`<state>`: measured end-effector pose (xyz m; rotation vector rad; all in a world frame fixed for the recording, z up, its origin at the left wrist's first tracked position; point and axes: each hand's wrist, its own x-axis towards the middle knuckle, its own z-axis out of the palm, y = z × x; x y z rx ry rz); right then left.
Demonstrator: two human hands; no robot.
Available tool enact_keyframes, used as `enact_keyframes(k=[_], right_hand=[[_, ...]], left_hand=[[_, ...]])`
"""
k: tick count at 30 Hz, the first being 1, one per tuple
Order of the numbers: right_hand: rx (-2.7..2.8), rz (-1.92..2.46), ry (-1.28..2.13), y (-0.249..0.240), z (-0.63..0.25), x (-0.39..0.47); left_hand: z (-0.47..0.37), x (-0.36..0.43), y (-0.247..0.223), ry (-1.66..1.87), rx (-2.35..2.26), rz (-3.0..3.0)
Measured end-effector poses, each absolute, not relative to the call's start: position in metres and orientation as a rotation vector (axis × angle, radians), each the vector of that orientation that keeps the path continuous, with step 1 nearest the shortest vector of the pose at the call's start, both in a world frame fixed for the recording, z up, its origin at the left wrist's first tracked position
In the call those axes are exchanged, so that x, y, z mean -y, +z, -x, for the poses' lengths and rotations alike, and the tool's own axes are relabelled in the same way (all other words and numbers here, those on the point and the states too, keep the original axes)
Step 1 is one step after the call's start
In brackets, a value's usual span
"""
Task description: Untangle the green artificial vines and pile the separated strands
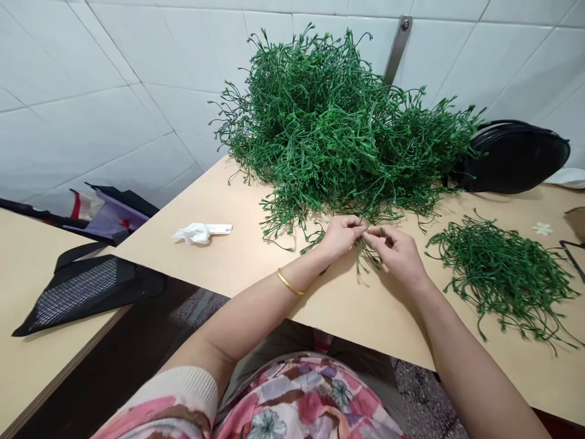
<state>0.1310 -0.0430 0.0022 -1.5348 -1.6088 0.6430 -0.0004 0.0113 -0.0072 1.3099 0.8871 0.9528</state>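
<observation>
Green stems (371, 256) hang in the head view from the pinched fingertips of the left hand (340, 236) and the right hand (397, 251), which meet with thumbs and forefingers closed on them just above the table (214, 268). Behind the hands a large heap (320, 134) of such stems rises against the white tiled wall (201, 49); a smaller heap (503, 274) lies to their right, with a black case (516, 157) beyond it.

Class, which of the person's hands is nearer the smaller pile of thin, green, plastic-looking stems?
Right: the right hand is left of the smaller pile, not touching it; the left hand is farther left.
</observation>
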Motion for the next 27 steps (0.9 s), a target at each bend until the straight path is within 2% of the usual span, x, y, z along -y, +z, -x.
enact_keyframes(k=[3,6,16,27], right_hand=[[1.572,1.429,0.925,0.000,-0.129,0.041],[1.494,1.358,1.063,-0.005,-0.129,0.038],[1.647,1.568,0.712,-0.012,-0.139,0.036],[1.501,1.407,1.025,-0.012,-0.135,0.036]], left_hand=[[0.001,-0.011,-0.009,0.927,-0.867,-1.270],[0.001,-0.010,-0.008,0.941,-0.864,-1.264],[0.018,-0.013,0.003,0.732,-0.853,-1.824],[0.019,-0.019,-0.004,0.732,-0.909,-1.867]])
